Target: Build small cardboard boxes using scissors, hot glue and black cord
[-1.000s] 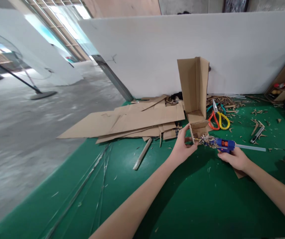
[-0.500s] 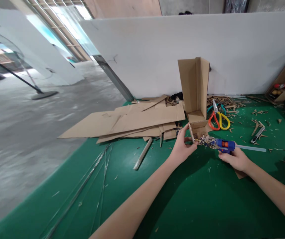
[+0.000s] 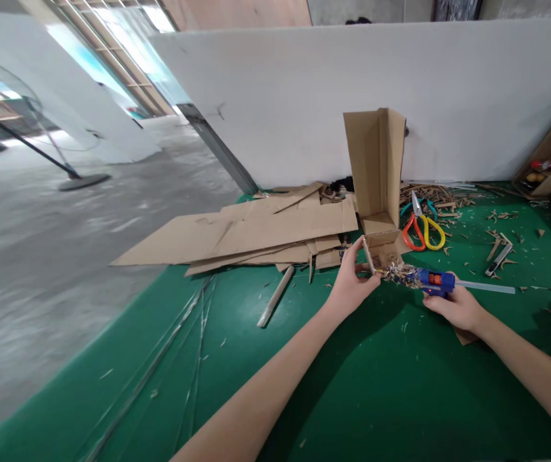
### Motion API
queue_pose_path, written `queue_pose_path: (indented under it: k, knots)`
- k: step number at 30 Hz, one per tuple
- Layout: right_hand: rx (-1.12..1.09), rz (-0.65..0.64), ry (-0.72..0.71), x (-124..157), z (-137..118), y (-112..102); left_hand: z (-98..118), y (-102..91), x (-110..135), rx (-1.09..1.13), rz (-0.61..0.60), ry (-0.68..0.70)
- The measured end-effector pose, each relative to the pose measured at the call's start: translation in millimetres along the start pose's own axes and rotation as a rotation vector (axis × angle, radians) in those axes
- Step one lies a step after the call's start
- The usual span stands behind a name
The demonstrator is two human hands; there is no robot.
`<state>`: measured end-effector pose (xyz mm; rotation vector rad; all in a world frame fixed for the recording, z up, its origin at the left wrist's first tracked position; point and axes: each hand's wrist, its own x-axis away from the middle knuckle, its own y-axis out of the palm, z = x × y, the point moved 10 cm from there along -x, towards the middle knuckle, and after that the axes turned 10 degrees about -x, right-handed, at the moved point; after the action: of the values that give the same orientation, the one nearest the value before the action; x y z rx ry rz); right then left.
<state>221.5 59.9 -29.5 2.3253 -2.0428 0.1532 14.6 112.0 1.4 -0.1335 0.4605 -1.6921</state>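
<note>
My left hand [image 3: 352, 282] pinches the left edge of a small cardboard piece [image 3: 381, 250] at the foot of a tall folded cardboard structure [image 3: 376, 170] standing on the green table [image 3: 275, 385]. My right hand [image 3: 453, 308] is closed round a blue hot glue gun [image 3: 432, 280] with a clear glue stick [image 3: 485, 287] poking out of its back. The gun's nozzle, crusted with scraps, points left at the small cardboard piece.
Flat cardboard sheets [image 3: 256, 234] lie left of the structure. Orange and yellow scissors [image 3: 420, 228] lie behind the gun, with cardboard scraps [image 3: 434, 196] and a utility knife [image 3: 497, 260]. A thin stick [image 3: 275, 296] lies nearer me. A white partition [image 3: 304, 96] backs the table.
The small cardboard piece has tipped slightly more upright in my left hand. The glue gun has barely moved.
</note>
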Motion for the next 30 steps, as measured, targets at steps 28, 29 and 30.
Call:
queue_pose_path:
  k: [28, 29, 30]
  knots:
    - [-0.041, 0.036, 0.086, 4, -14, 8, 12, 5.6, 5, -0.065, -0.068, 0.061]
    - [-0.045, 0.037, 0.085, 4, -14, 8, 12, 5.1, 5, -0.065, -0.063, 0.059]
    - [-0.049, 0.037, 0.085, 4, -14, 8, 12, 4.3, 4, -0.063, -0.056, 0.055]
